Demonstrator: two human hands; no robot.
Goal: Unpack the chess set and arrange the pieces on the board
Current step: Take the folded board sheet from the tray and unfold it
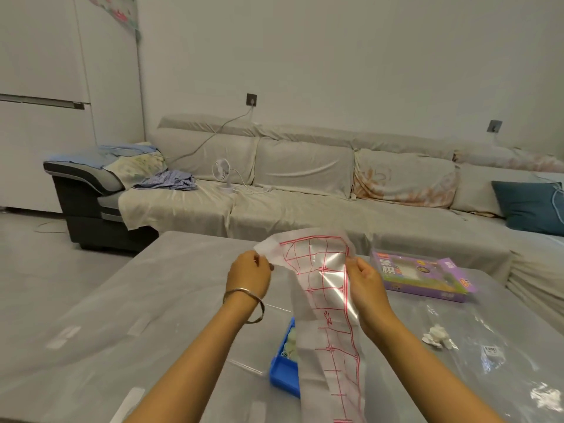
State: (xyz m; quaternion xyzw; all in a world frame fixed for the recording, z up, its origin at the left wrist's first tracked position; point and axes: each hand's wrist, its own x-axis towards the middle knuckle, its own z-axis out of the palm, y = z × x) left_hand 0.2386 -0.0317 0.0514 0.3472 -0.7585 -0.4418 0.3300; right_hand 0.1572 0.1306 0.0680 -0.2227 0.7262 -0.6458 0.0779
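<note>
both hands pinching the top corners of the thin red-gridded board sheet (320, 288), left hand (248, 277), right hand (364, 283), sheet hanging over the blue tray (282, 375), hiding most of the pale pieces (290, 345), purple box (422, 277) right, table (122, 300) under plastic

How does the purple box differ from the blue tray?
The purple box lies on the table's far right side, in full view; the blue tray sits nearer, partly hidden behind the held sheet. The box is printed; the tray is plain blue. Both rest on the table.
</note>
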